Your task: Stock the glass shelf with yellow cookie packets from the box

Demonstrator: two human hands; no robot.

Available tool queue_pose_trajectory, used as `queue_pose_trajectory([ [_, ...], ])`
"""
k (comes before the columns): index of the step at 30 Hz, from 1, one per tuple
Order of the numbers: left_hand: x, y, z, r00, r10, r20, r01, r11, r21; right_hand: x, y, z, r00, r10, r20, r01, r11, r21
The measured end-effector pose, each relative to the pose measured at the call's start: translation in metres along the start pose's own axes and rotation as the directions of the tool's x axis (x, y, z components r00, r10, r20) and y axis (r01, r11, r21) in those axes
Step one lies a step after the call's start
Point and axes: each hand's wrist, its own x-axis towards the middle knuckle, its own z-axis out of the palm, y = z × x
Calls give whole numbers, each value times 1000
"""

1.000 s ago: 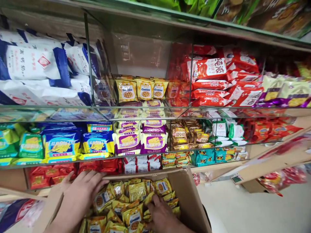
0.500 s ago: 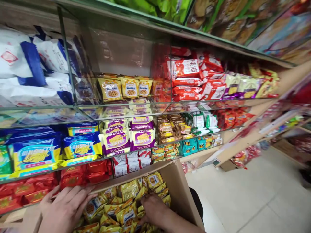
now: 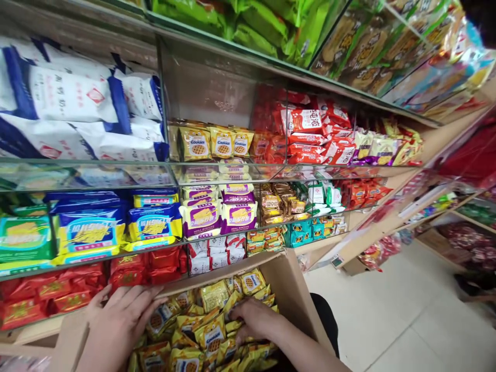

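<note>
A cardboard box (image 3: 289,281) sits low in front of me, full of small yellow cookie packets (image 3: 211,330). My left hand (image 3: 118,318) lies on the box's far left edge with its fingers stretched out flat, touching a packet. My right hand (image 3: 251,318) reaches into the box from the right, fingers curled down among the yellow packets; whether it grips one is hidden. Matching yellow cookie packets (image 3: 220,142) stand in a row in a glass shelf compartment above, with room behind them.
Glass shelves (image 3: 232,173) hold white-and-blue bags (image 3: 73,111), red packs (image 3: 310,134), purple biscuit packs (image 3: 219,214), blue-yellow packs (image 3: 93,232) and green bags (image 3: 248,20) on top. A pale tiled floor (image 3: 395,320) lies to the right, with more shelving beyond.
The view has swung up and right. My right hand has dug further forward into the packets; my left hand stays spread on the box edge.
</note>
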Motion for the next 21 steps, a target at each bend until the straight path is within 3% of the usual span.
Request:
queue_pose_trajectory([
  [3, -6, -6, 8, 999, 26, 44, -31, 992, 126, -2, 6, 4, 998, -10, -65, 12, 999, 33],
  [5, -9, -6, 11, 1000, 7, 24, -10, 992, 129, -5, 7, 5, 989, -90, -120, 90, 996, -4],
  [8, -18, 9, 13, 987, 18, -158, 1, 993, 120, -12, 1, -2, 934, -207, -293, 194, 978, -73],
  [10, -27, 31, 15, 961, 34, -276, -32, 999, 12, -19, -10, -10, 867, -237, -438, 229, 971, -71],
  [11, -33, 45, 17, 960, 5, -279, -35, 994, -101, -23, -17, -14, 828, -244, -505, 251, 966, -57],
  [12, -38, 61, 19, 975, -81, -206, 24, 965, -262, -26, -24, -17, 792, -252, -556, 280, 959, -36],
  [14, -45, 92, 26, 955, -290, 64, 271, 766, -583, -31, -40, -20, 740, -265, -618, 345, 938, 10],
  [17, -43, 125, 35, 804, -459, 376, 538, 294, -790, -34, -57, -15, 689, -262, -675, 396, 917, 49],
  [19, -37, 135, 40, 698, -570, 433, 596, 128, -793, -34, -62, -10, 679, -209, -704, 378, 921, 92],
  [21, -32, 137, 45, 648, -648, 400, 592, 99, -800, -34, -62, -7, 677, -140, -723, 355, 922, 154],
])
